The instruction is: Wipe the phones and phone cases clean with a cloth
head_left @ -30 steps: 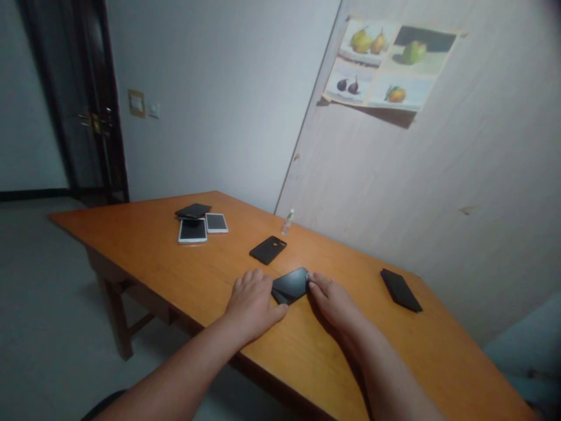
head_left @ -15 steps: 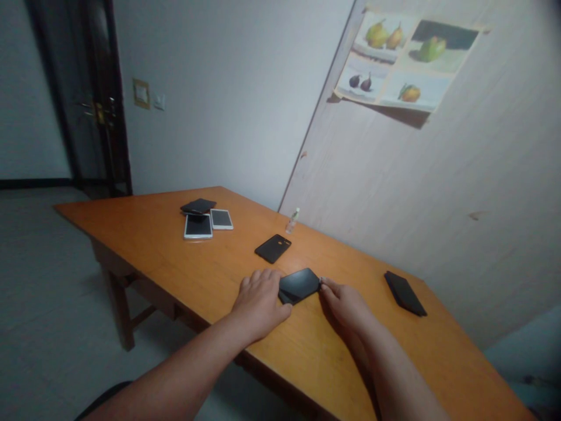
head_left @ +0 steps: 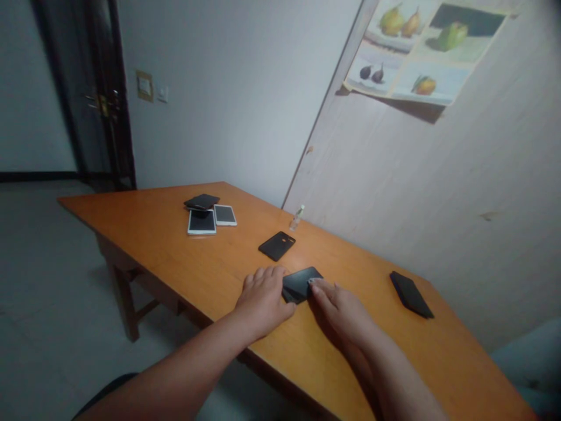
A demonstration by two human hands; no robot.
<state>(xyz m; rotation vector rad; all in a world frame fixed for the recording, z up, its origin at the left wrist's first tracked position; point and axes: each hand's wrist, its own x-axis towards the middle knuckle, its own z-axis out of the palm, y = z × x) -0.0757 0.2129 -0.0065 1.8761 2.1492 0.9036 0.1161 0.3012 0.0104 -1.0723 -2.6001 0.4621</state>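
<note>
Smartphone (head_left: 298, 285) is lying flat on the wooden table (head_left: 350, 362), near the front edge, between both hands. Left hand (head_left: 265, 298) is clamping its left end, thumb on the near edge, fingers along the far one. Right hand (head_left: 339, 307) is pinching a small pale scrap (head_left: 311, 282) over the right end; too small to identify. Both hands are partly blocking the screen.

Around it: black phone case (head_left: 277, 245) is lying just beyond, clear bottle (head_left: 296, 218) is standing behind that, near the wall. Black folder-like case (head_left: 411, 294) is sitting well off to the right. Far left, a dark flat case (head_left: 202, 202) is resting partly over the nearer of the white-framed tablets (head_left: 202, 223).

Count: one smartphone, one phone case, one bottle, two tablets, two other dark cases. Wall is carrying one poster (head_left: 421, 58) showing four fruit pictures.
</note>
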